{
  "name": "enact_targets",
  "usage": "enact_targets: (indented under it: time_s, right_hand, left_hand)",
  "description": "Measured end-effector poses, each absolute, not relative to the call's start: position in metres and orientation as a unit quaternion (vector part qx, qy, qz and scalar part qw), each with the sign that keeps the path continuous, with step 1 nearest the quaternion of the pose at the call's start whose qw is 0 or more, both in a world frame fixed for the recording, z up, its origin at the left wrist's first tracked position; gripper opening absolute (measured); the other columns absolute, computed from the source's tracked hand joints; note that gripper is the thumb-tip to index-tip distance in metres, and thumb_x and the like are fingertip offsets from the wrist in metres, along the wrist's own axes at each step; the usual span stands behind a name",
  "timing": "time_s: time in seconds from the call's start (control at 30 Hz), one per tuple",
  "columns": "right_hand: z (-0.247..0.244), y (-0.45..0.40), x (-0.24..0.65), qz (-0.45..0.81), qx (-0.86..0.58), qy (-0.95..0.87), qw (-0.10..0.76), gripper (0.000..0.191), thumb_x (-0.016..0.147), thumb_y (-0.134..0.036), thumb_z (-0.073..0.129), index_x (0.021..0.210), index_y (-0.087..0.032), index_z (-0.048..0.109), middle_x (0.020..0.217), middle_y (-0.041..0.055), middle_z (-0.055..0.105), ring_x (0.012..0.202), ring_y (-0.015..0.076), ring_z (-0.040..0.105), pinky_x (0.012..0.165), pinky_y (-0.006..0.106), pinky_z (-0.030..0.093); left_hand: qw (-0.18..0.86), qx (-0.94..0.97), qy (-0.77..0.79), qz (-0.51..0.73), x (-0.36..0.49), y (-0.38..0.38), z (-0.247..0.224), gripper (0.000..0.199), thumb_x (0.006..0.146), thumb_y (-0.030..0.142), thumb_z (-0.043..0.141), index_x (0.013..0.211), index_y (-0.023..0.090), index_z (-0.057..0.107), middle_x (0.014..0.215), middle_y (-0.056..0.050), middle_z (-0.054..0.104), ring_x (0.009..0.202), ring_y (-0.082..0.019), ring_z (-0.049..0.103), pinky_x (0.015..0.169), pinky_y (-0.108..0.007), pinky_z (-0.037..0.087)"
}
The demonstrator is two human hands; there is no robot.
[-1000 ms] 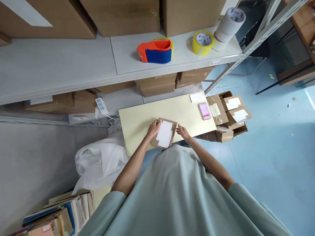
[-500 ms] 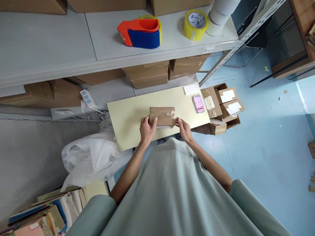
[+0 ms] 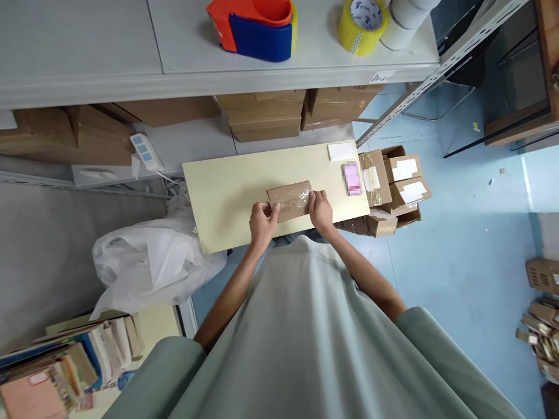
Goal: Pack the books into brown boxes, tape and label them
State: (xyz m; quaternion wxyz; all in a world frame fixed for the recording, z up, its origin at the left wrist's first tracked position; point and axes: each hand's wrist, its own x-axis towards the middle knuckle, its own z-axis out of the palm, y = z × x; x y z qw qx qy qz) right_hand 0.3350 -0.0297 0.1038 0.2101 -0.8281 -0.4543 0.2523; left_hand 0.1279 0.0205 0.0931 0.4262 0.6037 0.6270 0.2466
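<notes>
A small brown cardboard box [image 3: 290,201] with shiny clear tape across its right part is held above the pale yellow board [image 3: 227,174]. At its left end my left hand [image 3: 263,224] is closed on it, the thumb lying on the near face. My right hand [image 3: 321,210] grips the right end, fingers curled round the corner. The box is slightly tilted, its right end farther from me. Its underside is hidden. To the right on the board lie a white card [image 3: 342,151] and a pink blurred item [image 3: 351,178].
A shelf [image 3: 109,46] ahead carries a red-and-blue tape dispenser [image 3: 261,36], a yellow tape roll [image 3: 361,29] and white rolls [image 3: 399,26]. Labelled cartons [image 3: 404,169] are stacked right of the board. A white plastic bag [image 3: 152,262] and books [image 3: 70,361] are at left.
The box has turned, its right end now farther from me than its left. My right hand has moved from fingertips at the lower corner to a fuller grip. The view has shifted slightly.
</notes>
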Motion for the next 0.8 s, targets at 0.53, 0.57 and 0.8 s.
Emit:
enact_targets:
  time_s: [0.53, 0.57, 0.8]
  right_hand:
    - [0.105, -0.020, 0.350, 0.295, -0.806, -0.473, 0.202, 0.078, 0.111, -0.087, 0.021, 0.111, -0.025, 0.069, 0.089, 0.0117, 0.076, 0.088, 0.0337, 0.072, 0.082, 0.036, 0.047]
    - [0.105, -0.021, 0.350, 0.291, -0.808, -0.475, 0.193, 0.078, 0.112, -0.086, 0.021, 0.107, -0.025, 0.070, 0.083, 0.0107, 0.074, 0.085, 0.0332, 0.072, 0.080, 0.036, 0.046]
    - [0.124, -0.030, 0.318, 0.298, -0.793, -0.487, 0.214, 0.079, 0.112, -0.084, 0.029, 0.128, -0.024, 0.078, 0.110, 0.0152, 0.083, 0.103, 0.0358, 0.076, 0.090, 0.039, 0.052]
  left_hand:
    - [0.473, 0.582, 0.626, 0.215, 0.133, 0.017, 0.097, 0.035, 0.106, 0.057, 0.068, 0.098, 0.027, 0.052, 0.103, -0.007, 0.078, 0.094, -0.022, 0.077, 0.088, -0.034, 0.058]
    - [0.483, 0.577, 0.620, 0.221, 0.132, 0.016, 0.096, 0.035, 0.107, 0.057, 0.066, 0.099, 0.026, 0.053, 0.106, -0.007, 0.079, 0.096, -0.022, 0.077, 0.089, -0.033, 0.059]
    - [0.456, 0.550, 0.642, 0.279, 0.105, 0.019, 0.093, 0.026, 0.109, 0.050, 0.064, 0.112, 0.024, 0.060, 0.120, -0.012, 0.076, 0.110, -0.023, 0.076, 0.096, -0.033, 0.061]
